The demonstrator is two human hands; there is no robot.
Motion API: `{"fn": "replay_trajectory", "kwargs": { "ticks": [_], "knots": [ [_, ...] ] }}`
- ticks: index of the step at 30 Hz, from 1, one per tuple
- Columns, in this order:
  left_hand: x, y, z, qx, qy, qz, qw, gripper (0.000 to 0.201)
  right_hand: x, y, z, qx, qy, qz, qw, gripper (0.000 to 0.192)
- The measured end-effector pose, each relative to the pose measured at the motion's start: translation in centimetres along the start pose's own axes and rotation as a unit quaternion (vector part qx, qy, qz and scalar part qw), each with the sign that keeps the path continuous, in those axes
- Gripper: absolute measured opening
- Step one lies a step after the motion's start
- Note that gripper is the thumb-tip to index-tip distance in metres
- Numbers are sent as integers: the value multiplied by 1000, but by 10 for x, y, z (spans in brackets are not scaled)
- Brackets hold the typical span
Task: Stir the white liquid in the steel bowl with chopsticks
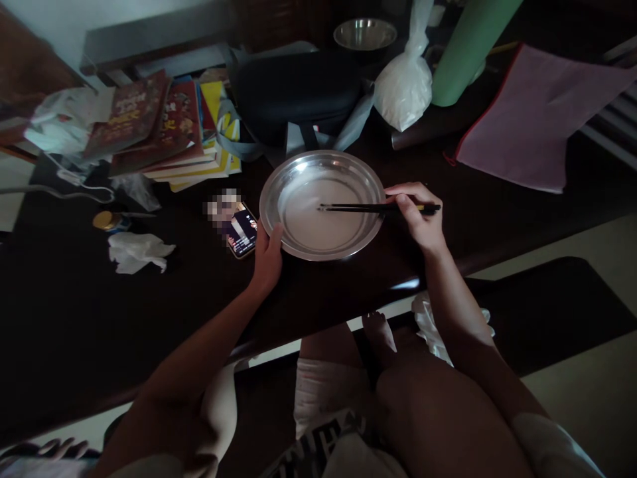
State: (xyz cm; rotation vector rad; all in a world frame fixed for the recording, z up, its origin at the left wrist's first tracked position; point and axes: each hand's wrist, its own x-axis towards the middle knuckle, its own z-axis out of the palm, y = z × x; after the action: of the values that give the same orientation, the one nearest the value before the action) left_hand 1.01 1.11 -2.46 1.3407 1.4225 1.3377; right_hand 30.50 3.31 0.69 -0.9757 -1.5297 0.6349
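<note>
A round metal bowl [371,174] is in front of me at the table's near side, with a whitish substance [308,222] covering its bottom. My left hand [269,255] grips the bowl's near-left rim, thumb on the inside and fingers beneath. My right hand [421,216] is closed around a pair of dark chopsticks [355,208] at the bowl's right edge. The chopstick tips reach the whitish substance near the bowl's middle. Some right fingers lie against or close behind the rim; whether they touch it I cannot tell. Beside my left hand lies a lit phone [243,232].
Behind the bowl sit a black bag [298,93], a tied white plastic bag [404,89] and a green cylinder [470,53]. Books [164,133] are stacked at the left, above a crumpled tissue [137,252]. A pinkish cloth [527,119] lies at the right. Another metal bowl [365,33] stands farther back.
</note>
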Motion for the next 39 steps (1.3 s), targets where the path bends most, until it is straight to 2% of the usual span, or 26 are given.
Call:
{"fn": "replay_trajectory", "kwargs": {
  "ticks": [2,7,12,17,22,26,31,36,39],
  "knots": [
    [0,1,0,5,1,-2,1000,48,0,0,0,16,13,20,1000,21],
    [0,-2,0,-1,2,-6,1000,46,-1,-1,0,-1,-31,23,999,22],
    [0,-2,0,7,-7,5,1000,47,-1,-1,0,4,10,16,1000,23],
    [0,-2,0,6,-3,2,1000,47,-1,-1,0,-7,-37,21,999,24],
    [1,-4,-1,14,-6,10,1000,46,-1,-1,0,11,13,25,1000,23],
    [1,-2,0,13,-4,15,1000,47,-1,0,0,4,-35,26,999,22],
    [0,-1,0,8,-6,9,1000,47,-1,0,0,-6,20,21,1000,24],
    [0,-2,0,0,-2,0,1000,45,0,-1,0,-3,-37,23,999,23],
    [0,-2,0,3,-2,-1,1000,45,0,-1,-1,-14,0,13,1000,23]
  ]
}}
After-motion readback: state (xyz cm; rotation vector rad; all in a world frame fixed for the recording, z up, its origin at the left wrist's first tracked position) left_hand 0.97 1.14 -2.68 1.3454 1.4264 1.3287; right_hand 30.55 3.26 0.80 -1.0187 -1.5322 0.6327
